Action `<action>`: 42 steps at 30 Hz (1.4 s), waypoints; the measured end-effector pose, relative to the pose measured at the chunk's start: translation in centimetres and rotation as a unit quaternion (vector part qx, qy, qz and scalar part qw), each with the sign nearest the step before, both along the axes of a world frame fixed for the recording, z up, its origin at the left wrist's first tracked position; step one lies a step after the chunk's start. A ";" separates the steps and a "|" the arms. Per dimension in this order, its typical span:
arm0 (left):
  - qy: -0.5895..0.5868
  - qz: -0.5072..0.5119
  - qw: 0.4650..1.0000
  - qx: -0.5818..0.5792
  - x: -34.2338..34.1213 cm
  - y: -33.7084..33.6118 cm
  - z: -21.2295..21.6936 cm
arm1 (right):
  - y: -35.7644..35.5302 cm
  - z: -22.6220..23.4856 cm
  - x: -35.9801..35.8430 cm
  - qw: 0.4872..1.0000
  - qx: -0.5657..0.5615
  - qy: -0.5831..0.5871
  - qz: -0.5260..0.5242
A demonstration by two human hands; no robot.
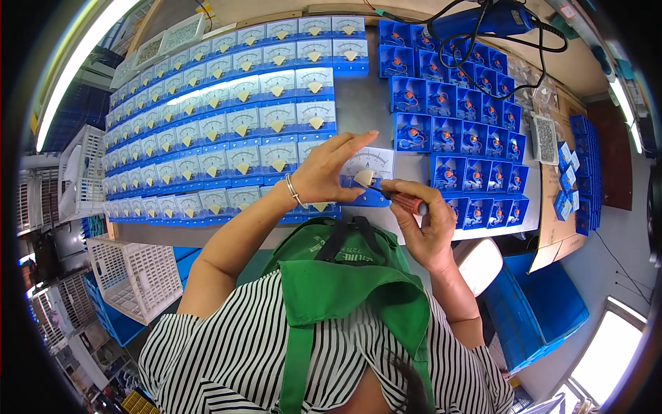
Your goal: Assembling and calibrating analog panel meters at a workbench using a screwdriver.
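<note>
A blue panel meter (376, 160) with a white dial and a cream fan-shaped piece (363, 179) lies in front of me on the grey work surface. My left hand (329, 167) spans its left side, thumb pressed on the lower front and index finger stretched past the top edge. In my right hand (429, 224) is a screwdriver (412, 203) with a red handle. Its dark shaft points left, and the tip is at or close to the cream piece; exact contact is too small to make out.
Rows of similar meters (243, 129) fill the left side. Open blue housings (441, 99) with wires inside stand on the right. A blue power tool (483, 21) with a looped black cable lies at the back. Small-parts trays (545, 140) and blue bins (527, 310) are farther out.
</note>
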State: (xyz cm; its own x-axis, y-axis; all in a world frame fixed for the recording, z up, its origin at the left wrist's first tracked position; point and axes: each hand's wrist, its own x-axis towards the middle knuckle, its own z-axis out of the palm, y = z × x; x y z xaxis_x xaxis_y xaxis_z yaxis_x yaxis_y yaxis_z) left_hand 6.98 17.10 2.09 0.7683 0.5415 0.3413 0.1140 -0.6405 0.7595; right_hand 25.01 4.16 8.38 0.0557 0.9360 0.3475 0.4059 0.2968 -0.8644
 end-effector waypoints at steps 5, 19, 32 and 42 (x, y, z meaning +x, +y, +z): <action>0.024 0.020 0.999 -0.021 0.1 -0.2 -0.2 | -0.4 -1.4 -0.5 0.996 0.043 -0.012 -0.083; 0.059 0.020 0.997 -0.040 -0.2 0.0 -0.7 | 0.2 -1.2 0.5 0.976 -0.041 0.202 -0.074; 0.077 0.008 0.996 -0.035 1.6 1.0 -4.1 | 0.2 -8.3 3.6 0.824 -0.365 0.415 -0.122; 0.140 0.156 0.964 0.161 3.4 13.2 -8.9 | 1.3 -15.2 5.3 0.912 -0.204 -0.312 -0.170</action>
State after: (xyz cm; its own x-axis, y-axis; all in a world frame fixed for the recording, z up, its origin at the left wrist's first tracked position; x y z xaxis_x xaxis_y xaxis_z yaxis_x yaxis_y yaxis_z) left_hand 10.36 30.29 -6.85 0.6716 0.6613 0.3342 0.5105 -0.7399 0.4382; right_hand 30.31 5.42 -6.79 0.2772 0.9600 0.0381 0.8653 -0.2323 -0.4442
